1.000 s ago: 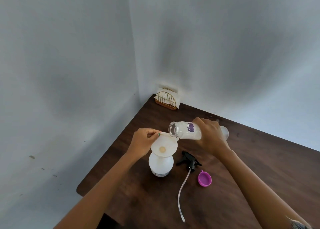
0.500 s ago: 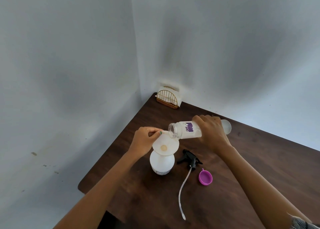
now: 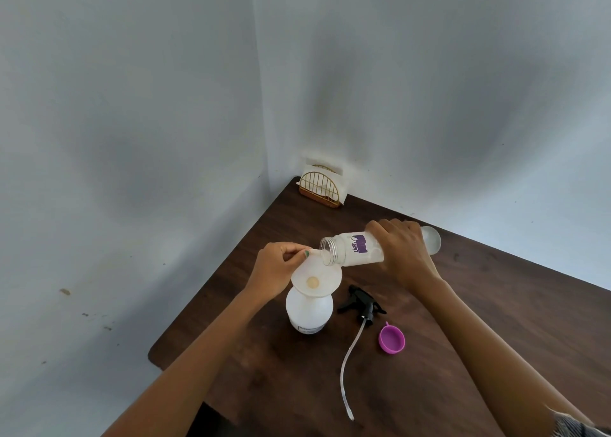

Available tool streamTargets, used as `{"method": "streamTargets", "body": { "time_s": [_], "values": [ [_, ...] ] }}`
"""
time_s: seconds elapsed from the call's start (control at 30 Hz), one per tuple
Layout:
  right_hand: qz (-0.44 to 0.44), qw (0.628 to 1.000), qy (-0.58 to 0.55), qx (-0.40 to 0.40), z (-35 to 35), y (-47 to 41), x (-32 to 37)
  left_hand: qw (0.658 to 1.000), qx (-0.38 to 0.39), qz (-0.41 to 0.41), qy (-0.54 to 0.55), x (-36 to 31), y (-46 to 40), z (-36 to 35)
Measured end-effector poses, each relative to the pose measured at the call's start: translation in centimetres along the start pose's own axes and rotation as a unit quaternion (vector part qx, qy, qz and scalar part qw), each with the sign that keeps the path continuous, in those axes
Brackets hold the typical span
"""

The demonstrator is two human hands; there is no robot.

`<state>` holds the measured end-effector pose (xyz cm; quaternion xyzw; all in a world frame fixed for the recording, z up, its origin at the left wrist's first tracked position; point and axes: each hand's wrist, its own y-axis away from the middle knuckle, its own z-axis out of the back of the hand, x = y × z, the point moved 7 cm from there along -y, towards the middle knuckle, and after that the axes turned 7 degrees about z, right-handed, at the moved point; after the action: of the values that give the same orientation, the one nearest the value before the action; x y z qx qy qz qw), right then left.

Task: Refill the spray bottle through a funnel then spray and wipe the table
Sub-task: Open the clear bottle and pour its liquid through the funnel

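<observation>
The right hand point(image 3: 405, 255) is gripping the clear bottle point(image 3: 352, 250), tipping it lower than before over the funnel point(image 3: 315, 278); the left hand point(image 3: 279, 269) is pinching its rim on the spray bottle point(image 3: 309, 312); maybe pouring

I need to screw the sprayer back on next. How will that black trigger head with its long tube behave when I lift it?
The trigger head looks like rigid plastic, probably light. Its dip tube lies curved on the table, so it will likely dangle, sway and perhaps drip; guiding it into the spray bottle may need care.
</observation>
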<state>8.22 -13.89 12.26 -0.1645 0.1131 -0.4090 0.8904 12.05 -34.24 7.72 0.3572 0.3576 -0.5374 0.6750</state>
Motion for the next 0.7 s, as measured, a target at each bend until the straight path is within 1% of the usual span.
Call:
{"method": "streamTargets", "body": {
  "time_s": [0.7],
  "values": [
    [0.01, 1.0, 0.012, -0.001, 0.02, -0.28, 0.21, 1.0, 0.0, 0.001, 0.0, 0.07, 0.01, 0.35]
  ]
}}
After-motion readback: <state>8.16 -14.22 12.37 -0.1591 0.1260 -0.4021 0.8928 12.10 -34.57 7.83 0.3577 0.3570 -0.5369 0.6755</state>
